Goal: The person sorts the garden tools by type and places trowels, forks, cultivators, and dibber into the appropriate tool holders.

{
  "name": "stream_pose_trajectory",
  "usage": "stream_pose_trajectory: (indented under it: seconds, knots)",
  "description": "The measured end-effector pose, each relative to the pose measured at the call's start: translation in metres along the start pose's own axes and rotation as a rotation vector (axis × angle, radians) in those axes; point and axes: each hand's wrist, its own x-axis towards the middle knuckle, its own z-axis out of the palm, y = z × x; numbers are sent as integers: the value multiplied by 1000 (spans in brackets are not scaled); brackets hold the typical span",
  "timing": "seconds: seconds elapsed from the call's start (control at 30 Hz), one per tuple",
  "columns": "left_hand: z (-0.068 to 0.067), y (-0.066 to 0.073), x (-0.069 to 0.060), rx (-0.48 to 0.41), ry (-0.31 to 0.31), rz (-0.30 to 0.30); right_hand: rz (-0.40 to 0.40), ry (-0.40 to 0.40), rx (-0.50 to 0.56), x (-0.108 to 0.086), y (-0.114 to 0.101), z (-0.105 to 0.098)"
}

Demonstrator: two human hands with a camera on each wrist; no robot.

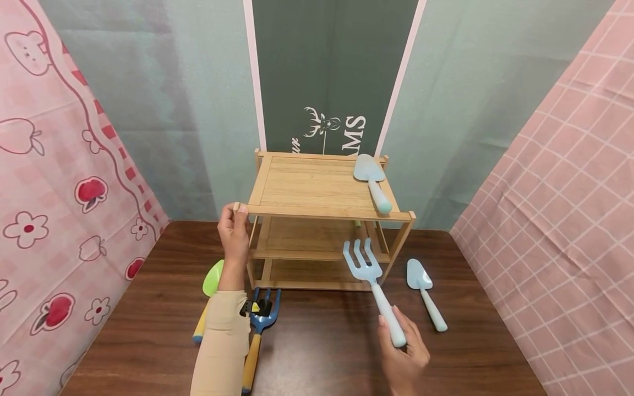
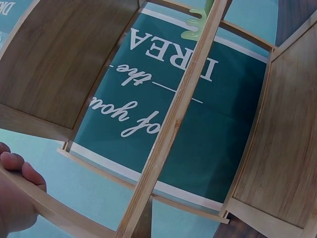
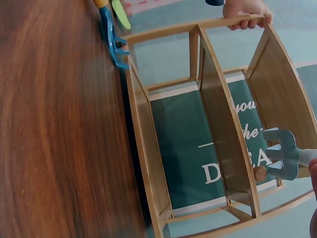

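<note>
My left hand [image 1: 234, 234] grips the front left corner of a three-tier wooden shelf rack [image 1: 317, 210]. A pale blue garden hand fork [image 1: 370, 272] is held by its handle in my right hand [image 1: 403, 352], its tines pointing up before the rack's right side. On the rack's top tier, at the right, lies a pale blue hand trowel [image 1: 369, 169]. Part of a light green pronged thing [image 2: 195, 25] shows by the rack in the left wrist view; the rest is hidden. Beside the rack on the table, a second pale blue trowel [image 1: 420, 276] lies to the right.
On the brown wooden table [image 1: 317, 346], a blue hand fork with a yellow handle [image 1: 251, 360] lies left of centre. A green trowel [image 1: 213, 279] lies partly behind my left forearm. Patterned cloths hang around the table; the dark green panel [image 1: 337, 60] stands behind the rack.
</note>
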Motion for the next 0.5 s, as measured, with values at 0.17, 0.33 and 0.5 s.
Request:
stream_pose_trajectory:
  seconds: [0.17, 0.33, 0.5]
  knots:
    - [0, 0, 0, 19, 1, 3, 53, 24, 109, -10, 15, 9]
    - [-1, 0, 1, 15, 1, -6, 137, 24, 150, -14, 11, 19]
    - [-1, 0, 0, 25, 7, -13, 163, 2, 93, -13, 4, 26]
